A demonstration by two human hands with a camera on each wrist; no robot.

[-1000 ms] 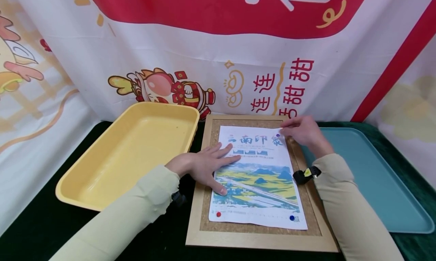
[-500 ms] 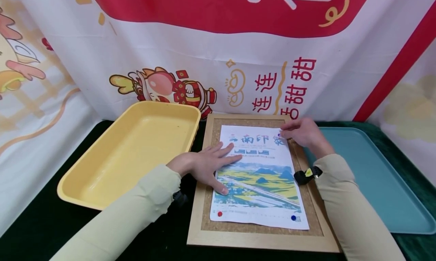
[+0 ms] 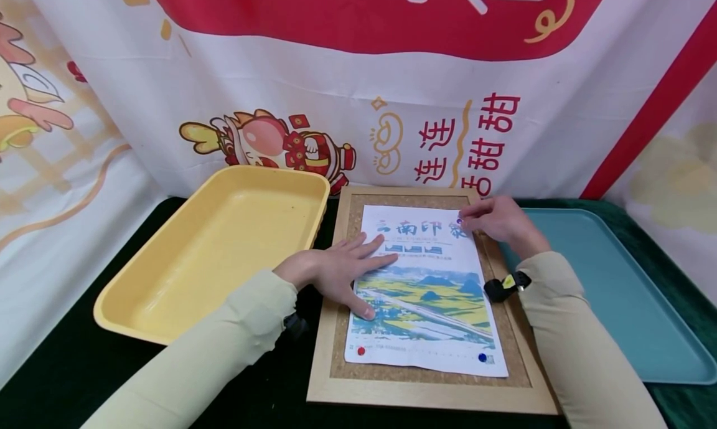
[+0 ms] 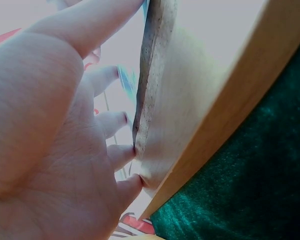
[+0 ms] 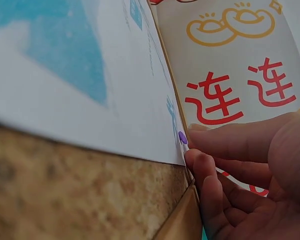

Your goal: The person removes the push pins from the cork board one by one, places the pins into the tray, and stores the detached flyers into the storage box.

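left grip (image 3: 343, 273) spread flat on one sheet (image 3: 428, 307); three pins (image 3: 361, 351); right grip (image 3: 500, 221) curled, hold unclear

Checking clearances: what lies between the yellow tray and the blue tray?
The framed corkboard, bearing the printed sheet; the left hand rests on the sheet, the right hand is at its upper right corner. The head view shows this.

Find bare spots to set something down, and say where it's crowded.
Free: the yellow tray, within its rim; the blue tray, right of the right sleeve; the green cloth, between yellow tray and left sleeve. Crowded: the framed corkboard, with paper, left hand and right hand.
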